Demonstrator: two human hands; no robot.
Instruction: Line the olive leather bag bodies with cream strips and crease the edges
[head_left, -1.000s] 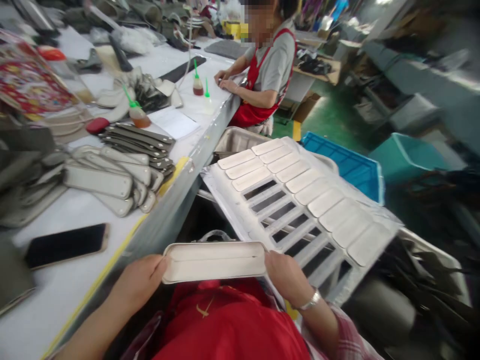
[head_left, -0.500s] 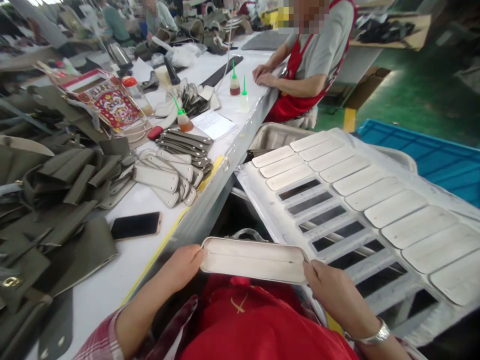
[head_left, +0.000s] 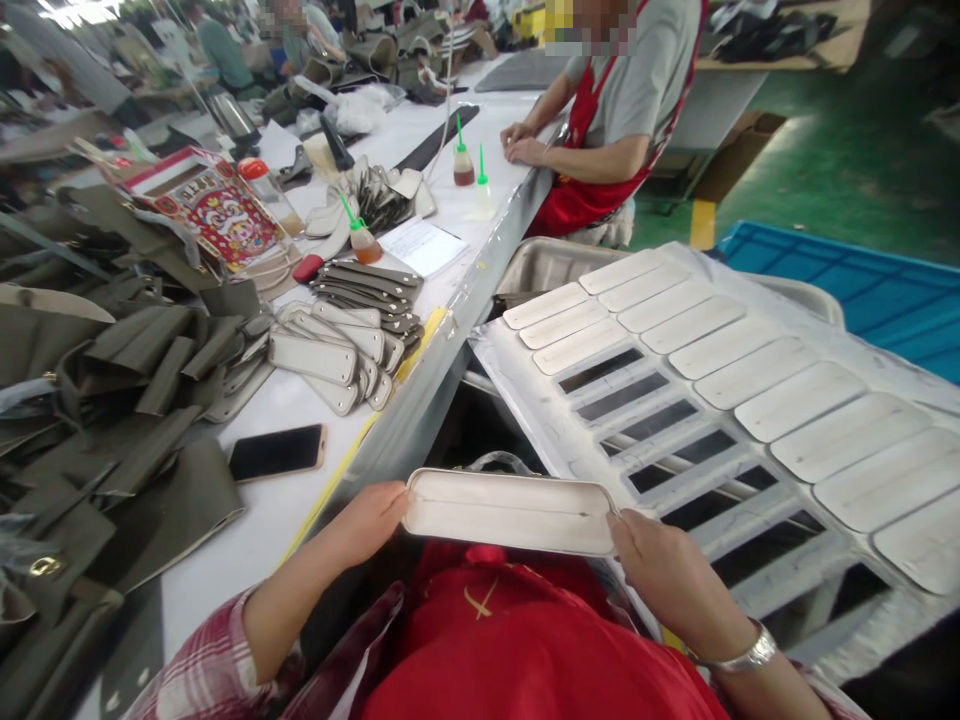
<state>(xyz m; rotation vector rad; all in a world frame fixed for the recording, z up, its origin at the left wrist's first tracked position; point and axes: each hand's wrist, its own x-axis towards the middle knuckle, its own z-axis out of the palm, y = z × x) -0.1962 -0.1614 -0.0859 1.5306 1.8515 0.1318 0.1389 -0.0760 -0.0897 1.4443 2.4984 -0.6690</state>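
Observation:
A long cream panel (head_left: pixel 510 512) with rounded corners and a raised rim is held level in front of the red apron (head_left: pixel 517 640). My left hand (head_left: pixel 381 520) pinches its left end, and my right hand (head_left: pixel 652 560) grips its right end, thumb on the rim. Beyond my right hand lies a slotted white rack (head_left: pixel 525 395), with several similar cream panels (head_left: pixel 795 372) resting in rows over part of it. The rack's nearer slots are uncovered and dark.
On the white table (head_left: pixel 217 560) at left lie olive pieces (head_left: pixel 187 490), a phone (head_left: pixel 277 452), cream strips (head_left: pixel 315 357) and glue bottles (head_left: pixel 364 240). A person in a red apron (head_left: pixel 592 130) sits farther along. A blue crate (head_left: pixel 840 290) stands at right.
The view has shifted slightly. Both hands still hold the cream panel by its ends, and it sits a little higher in the picture.

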